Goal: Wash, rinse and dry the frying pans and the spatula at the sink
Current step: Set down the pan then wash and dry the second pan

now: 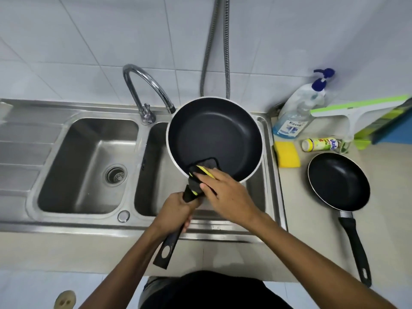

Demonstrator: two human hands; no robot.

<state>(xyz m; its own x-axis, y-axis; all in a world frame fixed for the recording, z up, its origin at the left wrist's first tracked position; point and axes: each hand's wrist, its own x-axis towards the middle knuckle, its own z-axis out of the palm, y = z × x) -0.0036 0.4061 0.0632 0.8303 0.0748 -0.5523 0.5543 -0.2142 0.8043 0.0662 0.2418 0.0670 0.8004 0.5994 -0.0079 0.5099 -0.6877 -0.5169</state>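
Pans (pixel 214 134) (pixel 338 181): two; cloth (pixel 204 167): one.

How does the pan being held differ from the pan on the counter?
The held pan is larger than the counter pan. The held pan is lifted over the right basin, gripped at its handle by the left hand; the counter pan lies flat, untouched. The right hand holds a dark cloth against the held pan's rim; the counter pan has none. Both have black interiors and black handles.

A single head-worn wide-angle camera looks steeply down, close above the sink (pixel 73 224) and counter (pixel 301 219).
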